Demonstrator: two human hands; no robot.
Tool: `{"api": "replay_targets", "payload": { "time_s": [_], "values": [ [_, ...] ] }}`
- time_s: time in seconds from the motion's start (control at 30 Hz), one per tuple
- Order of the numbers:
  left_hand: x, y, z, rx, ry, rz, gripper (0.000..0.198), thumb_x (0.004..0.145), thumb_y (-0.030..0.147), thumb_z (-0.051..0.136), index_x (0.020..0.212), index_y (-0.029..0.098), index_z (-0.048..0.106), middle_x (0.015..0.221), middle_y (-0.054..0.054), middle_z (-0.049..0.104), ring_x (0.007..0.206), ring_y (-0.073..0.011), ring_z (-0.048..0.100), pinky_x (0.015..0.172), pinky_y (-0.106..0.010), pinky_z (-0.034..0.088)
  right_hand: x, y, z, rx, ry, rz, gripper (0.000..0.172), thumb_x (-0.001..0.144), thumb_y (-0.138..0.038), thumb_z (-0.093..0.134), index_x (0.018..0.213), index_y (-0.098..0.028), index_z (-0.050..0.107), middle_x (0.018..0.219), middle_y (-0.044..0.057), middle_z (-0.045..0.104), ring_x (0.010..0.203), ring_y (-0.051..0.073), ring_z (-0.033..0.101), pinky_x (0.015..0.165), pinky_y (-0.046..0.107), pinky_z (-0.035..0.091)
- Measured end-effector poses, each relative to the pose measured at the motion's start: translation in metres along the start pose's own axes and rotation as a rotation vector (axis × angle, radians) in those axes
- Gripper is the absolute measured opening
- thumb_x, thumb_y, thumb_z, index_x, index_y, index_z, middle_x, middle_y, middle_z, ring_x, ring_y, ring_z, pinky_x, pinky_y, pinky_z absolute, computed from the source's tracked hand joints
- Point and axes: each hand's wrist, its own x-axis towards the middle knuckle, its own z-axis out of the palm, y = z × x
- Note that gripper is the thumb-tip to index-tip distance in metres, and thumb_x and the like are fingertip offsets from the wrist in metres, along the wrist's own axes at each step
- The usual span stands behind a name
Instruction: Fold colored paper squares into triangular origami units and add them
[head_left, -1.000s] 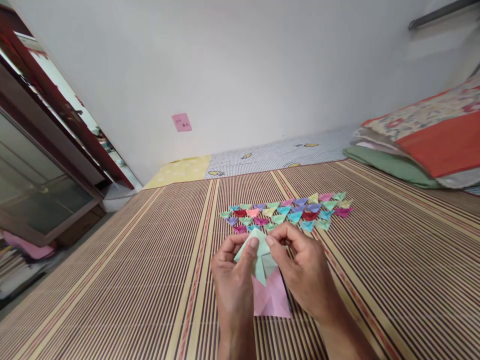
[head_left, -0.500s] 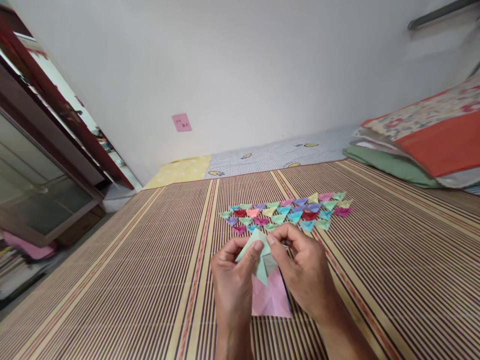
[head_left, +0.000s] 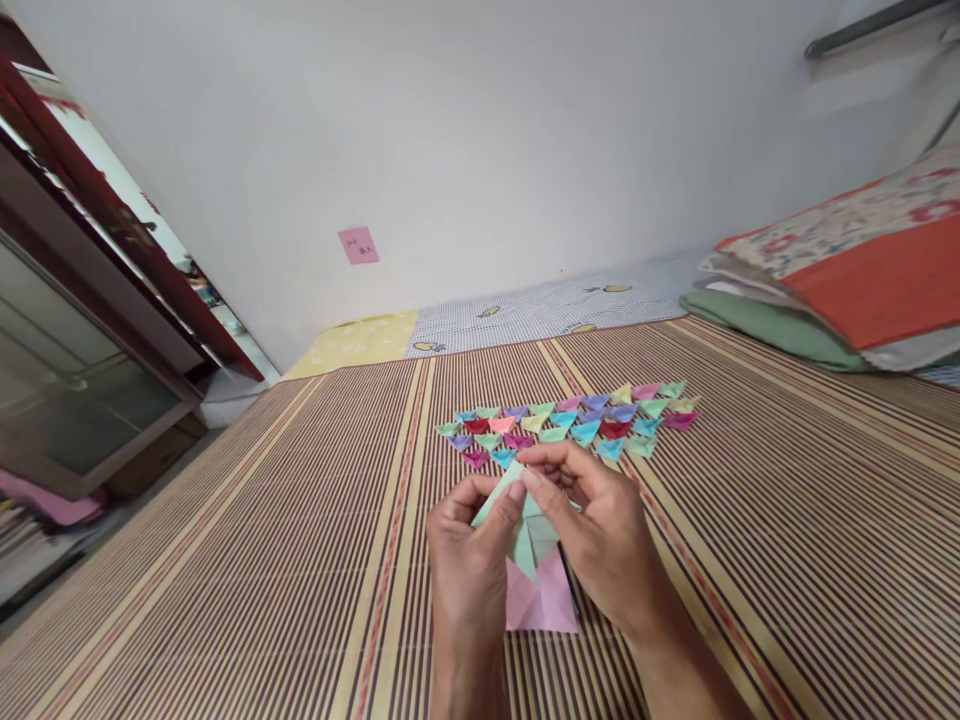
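Observation:
A pale green sheet of folding paper (head_left: 525,546), partly folded with a pointed top, is held up between both hands. My left hand (head_left: 471,545) pinches its left side, thumb on the front face. My right hand (head_left: 596,520) grips the upper right edge near the tip, with thumb and index finger closed on it. Fingers cover much of the paper. Beneath it lies a pink sheet of paper (head_left: 551,605) on the striped mat (head_left: 300,560). Just beyond my hands, several small folded paper boats (head_left: 564,419) in many colours stand in rows.
A folded stack of bedding (head_left: 855,285) lies at the right. Checked cloth (head_left: 487,315) and yellow cloth (head_left: 360,340) run along the wall. A pink note (head_left: 358,246) is stuck on the wall. At the left are a dark red door frame (head_left: 135,220) and a glass-panelled cabinet (head_left: 75,370).
My right thumb and fingers have moved up and left along the green paper to its tip, covering its right slope. The left hand keeps its hold. The view has shifted slightly.

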Motion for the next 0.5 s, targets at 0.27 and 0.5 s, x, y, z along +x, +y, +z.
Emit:
{"api": "replay_targets", "payload": {
  "time_s": [0.27, 0.5],
  "values": [
    [0.0014, 0.0040, -0.0061, 0.032, -0.140, -0.072, 0.030, 0.074, 0.036, 0.089, 0.073, 0.014, 0.069, 0.062, 0.001, 0.061, 0.052, -0.0085, 0.052, 0.050, -0.019, 0.043, -0.0001, -0.0010, -0.0073, 0.001, -0.078, 0.011, 0.019, 0.097, -0.033, 0.063, 0.085, -0.020, 0.069, 0.076, 0.000, 0.069, 0.071, 0.016, 0.063, 0.065, 0.025, 0.048],
    [0.0040, 0.0018, -0.0069, -0.133, -0.089, -0.079, 0.027, 0.072, 0.033, 0.090, 0.083, 0.015, 0.073, 0.072, -0.002, 0.071, 0.058, -0.0132, 0.065, 0.057, -0.023, 0.052, 0.0012, 0.0028, -0.0027, 0.197, -0.138, 0.180, 0.022, 0.088, -0.039, 0.076, 0.085, -0.020, 0.067, 0.072, -0.002, 0.062, 0.063, 0.014, 0.056, 0.056, 0.023, 0.047]
  ]
}}
